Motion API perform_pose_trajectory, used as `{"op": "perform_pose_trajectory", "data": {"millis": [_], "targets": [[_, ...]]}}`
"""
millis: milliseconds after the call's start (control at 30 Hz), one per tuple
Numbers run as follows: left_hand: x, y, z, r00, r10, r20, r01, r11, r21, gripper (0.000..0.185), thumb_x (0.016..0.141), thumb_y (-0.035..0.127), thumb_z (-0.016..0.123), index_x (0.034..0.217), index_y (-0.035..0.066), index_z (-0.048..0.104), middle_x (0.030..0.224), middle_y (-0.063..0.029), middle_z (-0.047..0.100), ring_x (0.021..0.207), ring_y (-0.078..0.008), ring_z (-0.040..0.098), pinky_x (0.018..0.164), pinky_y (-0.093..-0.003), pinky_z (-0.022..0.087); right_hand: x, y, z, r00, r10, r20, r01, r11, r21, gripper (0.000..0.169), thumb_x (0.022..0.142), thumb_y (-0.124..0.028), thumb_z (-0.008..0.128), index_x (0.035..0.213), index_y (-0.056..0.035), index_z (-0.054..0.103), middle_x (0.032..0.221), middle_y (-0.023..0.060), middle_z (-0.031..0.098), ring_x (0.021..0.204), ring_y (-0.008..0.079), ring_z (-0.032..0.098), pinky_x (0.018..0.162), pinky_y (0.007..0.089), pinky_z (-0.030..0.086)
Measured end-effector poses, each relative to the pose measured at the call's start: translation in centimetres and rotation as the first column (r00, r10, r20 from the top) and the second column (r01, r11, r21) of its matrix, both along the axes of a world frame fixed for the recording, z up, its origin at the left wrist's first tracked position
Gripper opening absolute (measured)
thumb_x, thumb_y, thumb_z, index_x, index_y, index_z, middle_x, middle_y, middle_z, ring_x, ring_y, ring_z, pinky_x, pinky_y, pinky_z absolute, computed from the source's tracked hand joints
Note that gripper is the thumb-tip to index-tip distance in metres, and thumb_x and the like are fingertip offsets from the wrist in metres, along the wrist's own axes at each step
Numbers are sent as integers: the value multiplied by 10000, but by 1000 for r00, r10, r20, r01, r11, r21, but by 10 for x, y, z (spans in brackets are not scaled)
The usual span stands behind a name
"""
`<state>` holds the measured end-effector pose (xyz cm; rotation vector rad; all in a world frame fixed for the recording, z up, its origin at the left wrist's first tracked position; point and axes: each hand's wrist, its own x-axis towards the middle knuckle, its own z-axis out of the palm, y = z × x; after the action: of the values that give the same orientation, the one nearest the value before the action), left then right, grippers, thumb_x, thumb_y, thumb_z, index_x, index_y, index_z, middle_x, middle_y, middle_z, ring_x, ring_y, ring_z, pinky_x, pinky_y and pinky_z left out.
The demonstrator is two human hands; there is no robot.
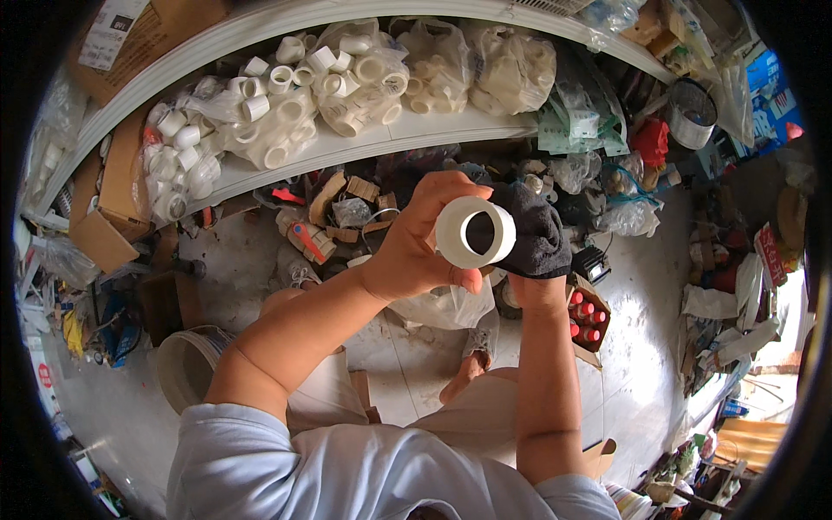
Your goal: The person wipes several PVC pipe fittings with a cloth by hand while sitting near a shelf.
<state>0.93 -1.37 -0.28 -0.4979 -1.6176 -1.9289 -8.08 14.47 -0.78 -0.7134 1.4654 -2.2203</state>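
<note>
A short white plastic pipe fitting (446, 235), probably a PVC coupling, is held up with its round opening towards me. My left hand (416, 240) grips it from the left, fingers over the top and thumb below. Dark grey cloth (543, 237) covers my right hand (530, 227) down to the wrist; whether it is a glove or a rag, I cannot tell. That covered hand is against the fitting's right side, and dark material shows through the bore. My right fingers are hidden. Below the hands lies a clear plastic bag (448, 305) between my feet.
Bags of white pipe fittings (357, 84) line the shelf (390, 133) ahead. An open carton of red-capped bottles (588, 318) stands right of my arm. At left are a bucket (188, 370) and a cardboard box (104, 240). Clutter (721, 273) fills the far right.
</note>
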Motion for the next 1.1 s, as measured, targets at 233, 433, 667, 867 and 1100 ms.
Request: {"op": "perform_pose_trajectory", "data": {"millis": [233,433,667,867,1100], "targets": [[4,6,1,905,-367,214,229,845,484,772,599,112,819,1255,96,413,1105,12,525,1015,-108,503,867,-272,432,10,-10,11,974,-71,214,97,989,-113,656,673,-104,734,1237,-10,412,1145,82,500,1024,197,495,927,304,383],[2,7,-7,868,-365,337,210,884,417,747,597,99,821,1221,113,410,1114,3,502,1035,-118,490,876,-280,425,15,-14,13,980,86,-182,-17,936,350,497,668,-139,712,1100,-57,481,1011,36,523,942,140,502,856,271,397],[-4,11,-8,889,-211,406,144,971,189,627,621,146,812,1135,63,464,1021,-15,537,958,-115,509,842,-269,409,15,-13,-23,830,-242,-502,411,874,258,219,682,-81,648,873,-48,547,827,93,520,791,261,523,716,323,413],[-7,22,-14,656,-555,512,40,703,710,489,686,218,761,1075,63,508,973,-23,581,929,-124,536,874,-276,395,10,-7,36,265,106,-958,770,575,276,224,497,-176,703,656,-80,579,719,111,521,663,326,516,575,402,365],[-10,27,-14,843,-197,500,63,960,273,546,653,290,786,1082,76,526,984,-34,563,923,-153,500,867,-294,379,9,-4,3,571,-63,-819,561,758,333,238,666,-102,675,866,-53,554,839,81,521,801,247,528,713,318,428]]}}
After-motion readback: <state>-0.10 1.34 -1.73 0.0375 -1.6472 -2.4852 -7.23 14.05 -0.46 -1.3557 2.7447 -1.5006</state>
